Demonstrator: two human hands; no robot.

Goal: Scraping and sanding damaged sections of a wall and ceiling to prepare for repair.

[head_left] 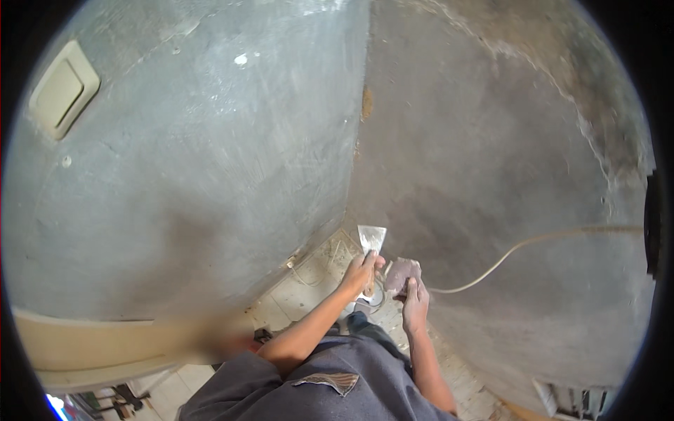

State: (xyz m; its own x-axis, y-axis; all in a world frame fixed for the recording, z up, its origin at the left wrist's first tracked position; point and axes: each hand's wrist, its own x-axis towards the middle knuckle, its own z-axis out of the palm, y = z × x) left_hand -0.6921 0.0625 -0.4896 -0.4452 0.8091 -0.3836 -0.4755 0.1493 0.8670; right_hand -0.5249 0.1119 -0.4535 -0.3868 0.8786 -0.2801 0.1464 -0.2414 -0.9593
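Left hand (361,272) grips a putty knife (371,239), right hand (414,295) clamps a sanding block (402,274), both low in the wall corner (351,189); grey plaster (210,161) looks mostly skimmed, patches remaining.

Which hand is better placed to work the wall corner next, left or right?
Left, probably. The left hand holds the putty knife blade-up, nearest the corner. The right hand holds a sanding block, lower and further right.
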